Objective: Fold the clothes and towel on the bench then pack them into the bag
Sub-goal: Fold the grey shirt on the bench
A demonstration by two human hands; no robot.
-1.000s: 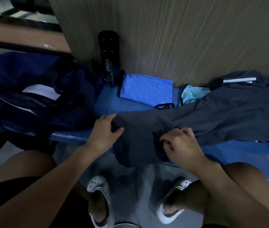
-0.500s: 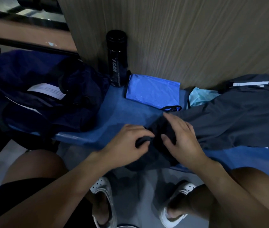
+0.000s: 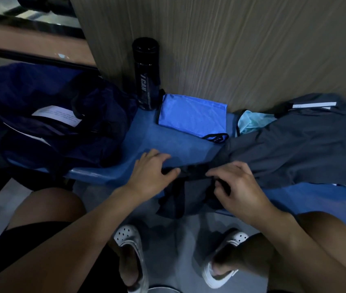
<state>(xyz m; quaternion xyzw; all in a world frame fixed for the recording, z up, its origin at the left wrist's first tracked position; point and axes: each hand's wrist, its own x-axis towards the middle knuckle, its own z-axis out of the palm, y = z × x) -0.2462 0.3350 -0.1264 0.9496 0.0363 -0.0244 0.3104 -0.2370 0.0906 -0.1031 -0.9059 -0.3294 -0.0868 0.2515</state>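
Grey, thin cloth is gathered in the grip of the right hand [image 3: 241, 189], whose curled fingers [image 3: 227, 170] pinch a bunched end of the grey garment [image 3: 294, 149] at the near edge of the blue tabletop [image 3: 167, 144]. Just left of it, the left hand [image 3: 153, 172] lies with its thumb on the same bunch and its fingers spread on the tabletop; whether that grip pinches or only presses I cannot tell. A flap of the garment hangs off the near edge, while the rest sprawls unfolded to the right. It looks light, limp and rather slick, so it should slide and sag rather than hold a crease. Taking it by a hem or two corners and laying it flat would likely serve better than holding the bunch. Beyond the hands lie a folded blue cloth [image 3: 191, 115], a crumpled teal cloth [image 3: 252, 121] and an upright black bottle [image 3: 145, 75] against the wood-grain panel [image 3: 231, 49]. The navy bag [image 3: 51, 132] slumps on the left, seemingly open, well apart from the garment.
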